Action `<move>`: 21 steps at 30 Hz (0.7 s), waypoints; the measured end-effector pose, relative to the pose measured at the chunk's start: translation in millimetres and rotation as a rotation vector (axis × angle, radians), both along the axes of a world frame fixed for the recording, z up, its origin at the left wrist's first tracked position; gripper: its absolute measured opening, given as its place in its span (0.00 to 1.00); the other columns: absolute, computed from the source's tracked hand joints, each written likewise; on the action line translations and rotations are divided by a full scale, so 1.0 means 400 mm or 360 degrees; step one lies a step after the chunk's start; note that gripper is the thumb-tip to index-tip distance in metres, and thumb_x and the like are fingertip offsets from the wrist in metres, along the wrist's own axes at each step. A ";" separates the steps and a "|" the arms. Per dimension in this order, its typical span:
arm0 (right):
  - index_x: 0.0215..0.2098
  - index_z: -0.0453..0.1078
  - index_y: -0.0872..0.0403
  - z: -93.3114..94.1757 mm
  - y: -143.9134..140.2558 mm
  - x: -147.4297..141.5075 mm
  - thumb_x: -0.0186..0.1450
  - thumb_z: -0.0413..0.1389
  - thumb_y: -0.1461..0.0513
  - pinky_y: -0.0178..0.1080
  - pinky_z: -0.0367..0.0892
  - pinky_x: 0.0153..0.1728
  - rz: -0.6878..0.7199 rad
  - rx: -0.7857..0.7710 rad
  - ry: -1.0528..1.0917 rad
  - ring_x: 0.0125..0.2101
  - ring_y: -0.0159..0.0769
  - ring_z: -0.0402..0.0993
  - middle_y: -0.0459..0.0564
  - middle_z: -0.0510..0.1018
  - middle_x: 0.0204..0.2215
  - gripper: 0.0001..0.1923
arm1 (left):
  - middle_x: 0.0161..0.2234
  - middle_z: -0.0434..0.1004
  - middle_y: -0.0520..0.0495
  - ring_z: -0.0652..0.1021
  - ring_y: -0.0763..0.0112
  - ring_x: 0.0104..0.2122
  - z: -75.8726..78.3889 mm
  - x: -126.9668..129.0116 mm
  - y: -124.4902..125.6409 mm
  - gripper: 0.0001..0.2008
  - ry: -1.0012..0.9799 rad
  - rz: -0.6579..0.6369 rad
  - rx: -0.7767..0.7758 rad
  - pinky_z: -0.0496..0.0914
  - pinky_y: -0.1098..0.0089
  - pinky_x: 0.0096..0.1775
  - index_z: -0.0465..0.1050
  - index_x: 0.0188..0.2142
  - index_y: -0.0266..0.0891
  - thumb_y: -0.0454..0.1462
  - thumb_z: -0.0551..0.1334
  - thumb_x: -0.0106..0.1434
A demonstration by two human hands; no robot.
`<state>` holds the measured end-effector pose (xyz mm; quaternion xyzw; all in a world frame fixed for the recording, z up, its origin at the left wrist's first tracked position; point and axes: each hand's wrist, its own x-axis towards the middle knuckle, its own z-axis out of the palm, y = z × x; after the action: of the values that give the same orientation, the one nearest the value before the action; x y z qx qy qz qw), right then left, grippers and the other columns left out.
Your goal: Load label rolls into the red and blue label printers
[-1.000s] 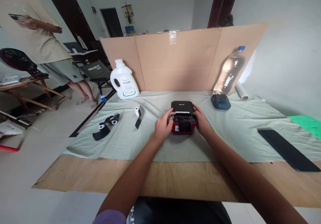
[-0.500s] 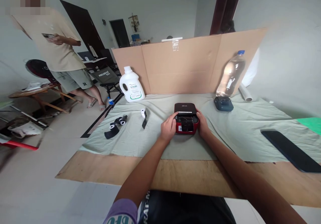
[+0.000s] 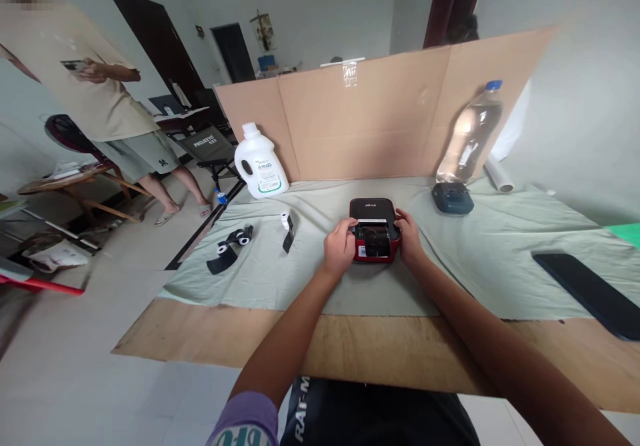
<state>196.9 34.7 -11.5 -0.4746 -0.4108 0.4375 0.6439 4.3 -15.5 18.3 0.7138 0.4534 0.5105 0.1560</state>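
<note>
A black and red label printer (image 3: 371, 211) sits on the pale green cloth in front of me, with a dark glossy strip (image 3: 377, 241) at its front. My left hand (image 3: 341, 245) grips its left side, fingers curled and thumb by the front edge. On the other side my right hand (image 3: 409, 238) is closed against the printer's right side. To the left stands a small roll (image 3: 285, 219) with a black strip hanging from it. Farther left lie several more rolls with black strips (image 3: 223, 259). A second, dark blue-grey device (image 3: 453, 199) rests at the back right.
A cardboard sheet (image 3: 360, 133) stands along the back, with a white jug (image 3: 263, 166) and a clear bottle (image 3: 470, 139) before it. A black flat slab (image 3: 590, 293) lies on the right. A person (image 3: 105, 99) holding a phone stands at the left beyond the table.
My hands have shifted slightly on the printer's sides, the left fingers now lower beside its front. The view has tilted a little; the printer stays in place on the cloth.
</note>
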 end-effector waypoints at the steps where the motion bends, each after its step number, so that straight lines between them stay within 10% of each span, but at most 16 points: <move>1: 0.55 0.67 0.50 -0.003 -0.002 -0.001 0.56 0.56 0.52 0.49 0.66 0.56 -0.0008 0.0028 -0.0025 0.51 0.44 0.73 0.51 0.76 0.52 0.29 | 0.50 0.79 0.45 0.77 0.66 0.52 0.003 -0.004 -0.003 0.19 0.0028 -0.0013 0.0004 0.68 0.66 0.56 0.72 0.52 0.40 0.30 0.49 0.67; 4: 0.56 0.67 0.50 -0.017 -0.007 -0.002 0.59 0.55 0.48 0.50 0.62 0.60 -0.0011 0.0124 -0.0062 0.55 0.44 0.70 0.51 0.75 0.54 0.28 | 0.53 0.78 0.45 0.77 0.65 0.53 0.022 -0.053 -0.005 0.17 0.0184 0.0108 0.0011 0.68 0.65 0.57 0.71 0.54 0.43 0.35 0.50 0.70; 7: 0.57 0.66 0.49 -0.025 -0.008 -0.004 0.60 0.54 0.47 0.51 0.63 0.60 0.0018 0.0156 -0.0055 0.56 0.44 0.70 0.51 0.74 0.55 0.30 | 0.56 0.75 0.42 0.73 0.59 0.56 0.062 -0.154 0.032 0.18 0.0384 0.0667 -0.0057 0.67 0.61 0.57 0.69 0.56 0.42 0.37 0.53 0.70; 10: 0.57 0.66 0.49 -0.023 -0.009 -0.004 0.60 0.54 0.47 0.50 0.64 0.59 0.0028 0.0148 -0.0036 0.55 0.44 0.71 0.52 0.74 0.55 0.29 | 0.56 0.74 0.36 0.68 0.47 0.60 0.109 -0.265 0.112 0.20 0.0741 0.1134 -0.0596 0.69 0.55 0.54 0.70 0.56 0.38 0.40 0.58 0.66; 14: 0.57 0.66 0.50 -0.013 -0.014 -0.001 0.60 0.55 0.48 0.51 0.63 0.60 0.0036 0.0134 -0.0016 0.56 0.46 0.71 0.53 0.74 0.55 0.29 | 0.54 0.76 0.33 0.75 0.45 0.55 0.139 -0.349 0.207 0.22 0.1070 0.1090 -0.1240 0.72 0.58 0.47 0.74 0.53 0.38 0.36 0.64 0.59; 21: 0.56 0.66 0.50 -0.004 -0.021 -0.001 0.60 0.55 0.46 0.52 0.62 0.61 0.0052 0.0135 -0.0064 0.58 0.47 0.69 0.55 0.74 0.56 0.30 | 0.51 0.79 0.39 0.79 0.58 0.50 0.133 -0.422 0.185 0.24 0.1198 0.0976 -0.1105 0.70 0.70 0.46 0.76 0.52 0.41 0.31 0.65 0.54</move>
<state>196.6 26.3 -13.1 -0.4487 -0.4495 0.4205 0.6479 -164.5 58.6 71.4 0.5894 0.8033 0.0660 0.0543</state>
